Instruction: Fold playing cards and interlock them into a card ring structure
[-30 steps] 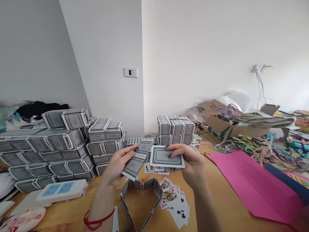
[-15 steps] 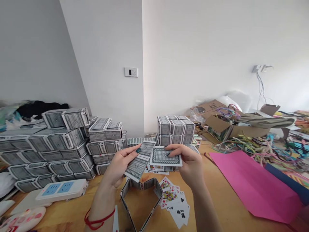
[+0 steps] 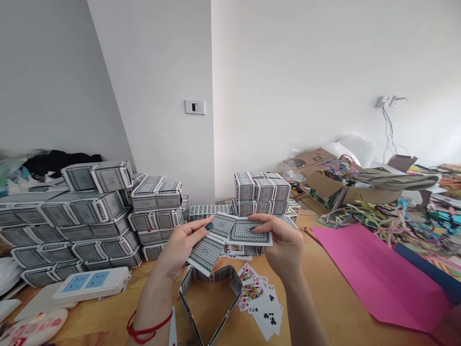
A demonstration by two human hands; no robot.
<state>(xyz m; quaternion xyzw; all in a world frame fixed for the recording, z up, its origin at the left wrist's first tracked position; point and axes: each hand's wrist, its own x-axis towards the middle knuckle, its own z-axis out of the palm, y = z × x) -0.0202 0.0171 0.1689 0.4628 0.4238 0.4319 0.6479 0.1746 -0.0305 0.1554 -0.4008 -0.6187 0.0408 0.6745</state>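
My left hand (image 3: 180, 247) pinches two joined playing cards (image 3: 206, 252), backs up, with the thumb on top. Between the fingers of my right hand (image 3: 283, 240) is a single playing card (image 3: 248, 231), also back up. Its left edge meets the upper card of the pair; whether it lies over or under cannot be made out. Below the hands, a frame of folded cards (image 3: 230, 315) stands on edge on the table, forming a closed outline. Loose face-up cards (image 3: 264, 307) lie fanned to its right, among them a queen and some twos.
Blocks built of cards (image 3: 90, 211) are stacked at the left, with more stacks (image 3: 264, 192) at the back centre. A white power strip (image 3: 93, 282) lies at left. On the right are pink paper (image 3: 378, 278), tangled coloured cords (image 3: 389, 218) and a cardboard box (image 3: 360, 194).
The pair in my left hand has shifted slightly right and turned a little. Its upper end now meets the single card in my right hand.
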